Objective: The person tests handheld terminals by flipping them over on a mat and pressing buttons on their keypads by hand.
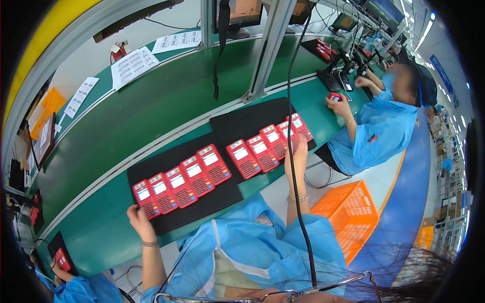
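Red handheld payment terminals with keypads and small lit screens lie face up in two slanting rows. My left hand (142, 225) is at the near left corner of the leftmost terminal (145, 199); its fingers are bent but apart, and nothing is gripped in it. My right hand (298, 157) reaches to the near ends of the right row, its fingers stretched out beside the rightmost terminal (300, 127). A black cable hangs across the view and hides part of that hand. Between my hands, a taller-standing terminal (213, 164) ends the left row.
Black mats (202, 212) lie under the rows on the green bench (96, 242). A metal frame post (268, 50) rises behind. An orange crate (348, 217) stands on the floor at right. A co-worker (374, 131) holds a red device at right; another sits at lower left.
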